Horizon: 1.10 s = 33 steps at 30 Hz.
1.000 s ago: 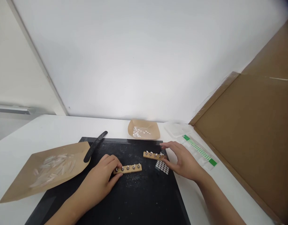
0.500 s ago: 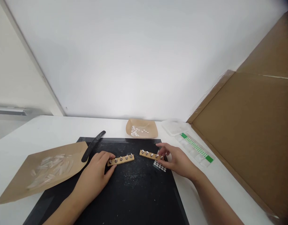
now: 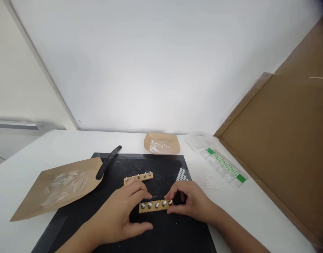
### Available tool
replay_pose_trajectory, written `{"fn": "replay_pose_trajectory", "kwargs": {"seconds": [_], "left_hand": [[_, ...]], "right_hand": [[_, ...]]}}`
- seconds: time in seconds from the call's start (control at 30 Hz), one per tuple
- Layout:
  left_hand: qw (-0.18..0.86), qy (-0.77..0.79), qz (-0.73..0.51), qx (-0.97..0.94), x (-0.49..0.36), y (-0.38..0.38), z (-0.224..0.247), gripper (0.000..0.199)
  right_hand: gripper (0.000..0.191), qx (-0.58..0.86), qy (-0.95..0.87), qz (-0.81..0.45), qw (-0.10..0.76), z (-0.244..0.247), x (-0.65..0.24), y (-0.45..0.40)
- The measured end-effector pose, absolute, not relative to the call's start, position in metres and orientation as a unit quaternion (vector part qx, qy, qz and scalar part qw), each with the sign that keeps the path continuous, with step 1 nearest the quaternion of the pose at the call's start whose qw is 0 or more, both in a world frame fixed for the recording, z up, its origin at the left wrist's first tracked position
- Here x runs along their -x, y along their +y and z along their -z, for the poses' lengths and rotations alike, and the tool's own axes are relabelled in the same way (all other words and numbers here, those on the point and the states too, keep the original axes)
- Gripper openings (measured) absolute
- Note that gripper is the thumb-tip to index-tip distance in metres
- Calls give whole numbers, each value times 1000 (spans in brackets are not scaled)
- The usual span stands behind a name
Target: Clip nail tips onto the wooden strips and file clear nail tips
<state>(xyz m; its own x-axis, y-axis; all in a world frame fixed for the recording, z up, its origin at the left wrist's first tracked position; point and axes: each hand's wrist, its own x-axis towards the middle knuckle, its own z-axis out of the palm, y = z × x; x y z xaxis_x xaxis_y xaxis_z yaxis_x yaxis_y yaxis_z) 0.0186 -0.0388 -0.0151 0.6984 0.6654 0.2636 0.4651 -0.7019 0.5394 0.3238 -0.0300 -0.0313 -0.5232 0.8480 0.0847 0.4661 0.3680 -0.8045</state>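
Observation:
A tan strip with wavy edges (image 3: 154, 206) lies across a black mat; several small metal posts topped with white tabs stand in a row on it. My right hand (image 3: 189, 202) pinches its right end between thumb and fingers. Around the left end, my left hand (image 3: 122, 211) has thumb and fingers spread, seemingly apart from the strip. Behind my left fingers rests a second tan strip with posts (image 3: 147, 176), its left part partly hidden. A sheet of white oval stickers (image 3: 182, 174) lies at the mat's right edge, just beyond my right hand.
A brown paper tray of clear nail tips (image 3: 69, 184) stands left, with a black curved file (image 3: 108, 162) at its edge. A small tray of white bits (image 3: 161, 143) sits behind the black mat (image 3: 119, 161). Right are a green-printed plastic pack (image 3: 226, 162) and cardboard (image 3: 282, 140).
My right hand has brought the right-hand strip nearer and leftward, off the sticker sheet. My left hand has let go of the other strip and opened beside this one.

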Motion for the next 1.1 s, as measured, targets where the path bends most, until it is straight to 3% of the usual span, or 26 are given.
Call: {"fn": "replay_pose_trajectory", "kwargs": {"seconds": [0.13, 0.27, 0.6, 0.9, 1.1], "left_hand": [[226, 338, -195, -893, -22, -39, 24, 27], [217, 350, -210, -887, -22, -38, 30, 25], [207, 345, -252, -880, -23, -35, 34, 10], [209, 356, -252, -875, -24, -35, 35, 12], [221, 361, -245, -872, -22, -36, 33, 11]], "right_hand": [[36, 413, -799, -343, 272, 41, -326, -29], [41, 418, -786, -349, 293, 44, -326, -30], [22, 309, -841, -264, 358, 50, -323, -28], [18, 302, -896, -130, 297, 45, -325, -33], [16, 286, -892, -168, 308, 43, -323, -32]]}}
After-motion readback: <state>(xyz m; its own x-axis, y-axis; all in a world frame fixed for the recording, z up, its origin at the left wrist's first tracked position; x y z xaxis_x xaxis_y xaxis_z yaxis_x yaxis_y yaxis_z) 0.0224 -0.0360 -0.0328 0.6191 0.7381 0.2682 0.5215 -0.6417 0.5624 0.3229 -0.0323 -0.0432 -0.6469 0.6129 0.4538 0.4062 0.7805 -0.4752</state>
